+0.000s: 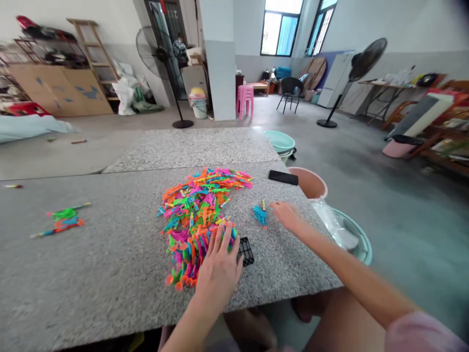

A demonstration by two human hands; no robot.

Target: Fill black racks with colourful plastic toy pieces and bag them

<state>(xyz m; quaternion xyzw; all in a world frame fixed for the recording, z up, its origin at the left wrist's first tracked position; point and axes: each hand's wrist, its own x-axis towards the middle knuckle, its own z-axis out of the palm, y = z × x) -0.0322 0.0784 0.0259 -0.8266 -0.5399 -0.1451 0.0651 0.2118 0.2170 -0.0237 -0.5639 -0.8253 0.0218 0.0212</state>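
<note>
You are in what looks like a plain, roomy workshop with household furniture mixed in. The work side shows in the speckled surface [120, 274] in front of the pillar [220, 73], heaped with bright plastic pieces [205, 215]. Left of the pillar you have a pedestal fan [161, 54], a wooden ladder [97, 54], large brown cardboard [58, 90] and white sacks [124, 98]. Right of the pillar you see homelier signs: stacked pink stools [245, 94], a black chair [292, 87], what seems a white fridge [335, 80] and a second standing fan [366, 59]. Your floor [403, 210] is smooth, bare grey.
</note>
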